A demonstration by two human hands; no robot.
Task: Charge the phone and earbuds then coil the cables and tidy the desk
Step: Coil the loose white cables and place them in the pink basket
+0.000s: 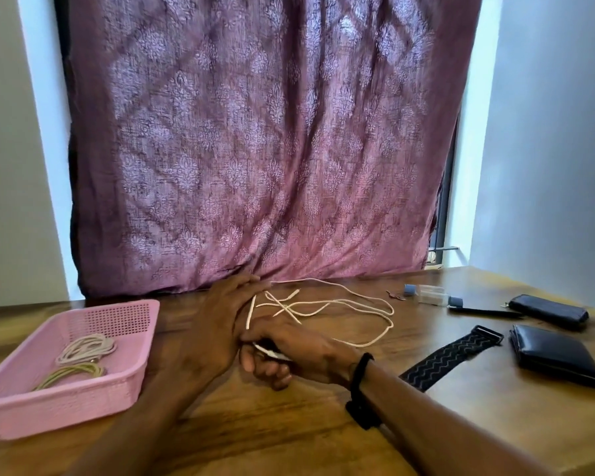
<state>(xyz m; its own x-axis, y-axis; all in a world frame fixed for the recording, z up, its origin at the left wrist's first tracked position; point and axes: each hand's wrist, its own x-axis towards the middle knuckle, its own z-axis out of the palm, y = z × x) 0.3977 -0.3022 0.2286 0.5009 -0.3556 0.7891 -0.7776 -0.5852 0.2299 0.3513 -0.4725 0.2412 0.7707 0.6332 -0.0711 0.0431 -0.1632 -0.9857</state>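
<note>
Head view: right hand [289, 352] pinches one end of the white cable [340, 304], whose loose loops sprawl just beyond; left hand [217, 324] lies flat, fingers straight, alongside.

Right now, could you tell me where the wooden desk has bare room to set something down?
Bare wood lies along the near edge, between the pink plastic basket and the black zigzag strap. The right side is crowded: black wallet, clear bottle. The loose white cable fills the middle.
</note>
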